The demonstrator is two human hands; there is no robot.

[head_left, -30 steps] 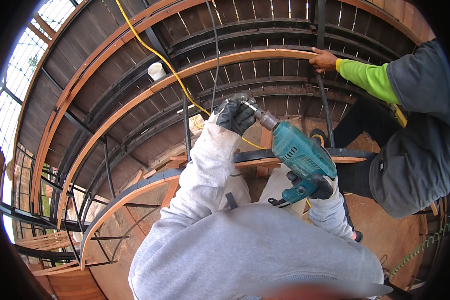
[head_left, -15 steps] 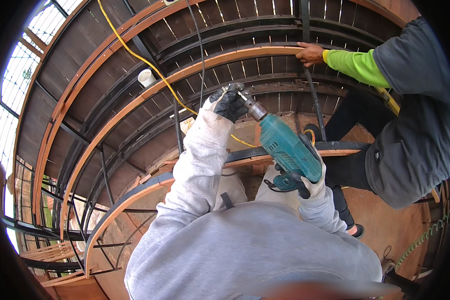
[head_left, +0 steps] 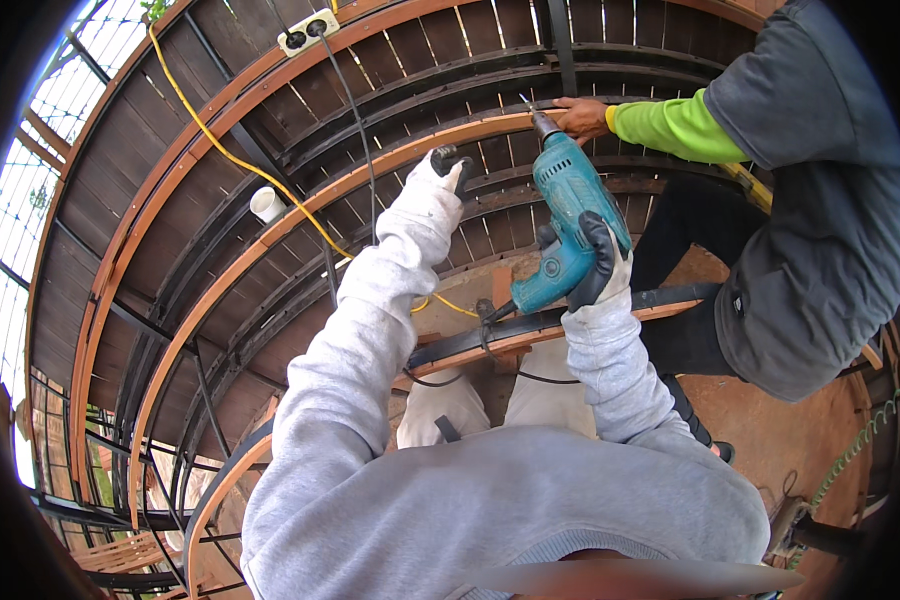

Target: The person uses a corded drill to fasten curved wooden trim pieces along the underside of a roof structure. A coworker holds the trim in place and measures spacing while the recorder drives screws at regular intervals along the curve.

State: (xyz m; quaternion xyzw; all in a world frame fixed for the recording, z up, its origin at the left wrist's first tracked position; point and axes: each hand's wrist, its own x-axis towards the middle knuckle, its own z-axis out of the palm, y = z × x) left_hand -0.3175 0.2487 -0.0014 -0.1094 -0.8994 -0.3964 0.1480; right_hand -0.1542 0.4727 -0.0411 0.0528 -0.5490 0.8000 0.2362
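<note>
In the head view, holds a teal drill (head_left: 573,190) in the gloved right hand (head_left: 600,262), bit pointing up at the curved wooden strip (head_left: 335,187), just beside a co-worker's hand (head_left: 581,120) on that strip; cannot tell bit contact with the wood. Curls the gloved left hand (head_left: 447,168) narrowly near the same strip, hard to tell if around anything. Has a dark cable (head_left: 372,170) hanging just left from a power strip (head_left: 308,34), a yellow cord (head_left: 220,149) and white cup (head_left: 267,205) farther left, and a low curved rail (head_left: 450,350) across the legs.
</note>
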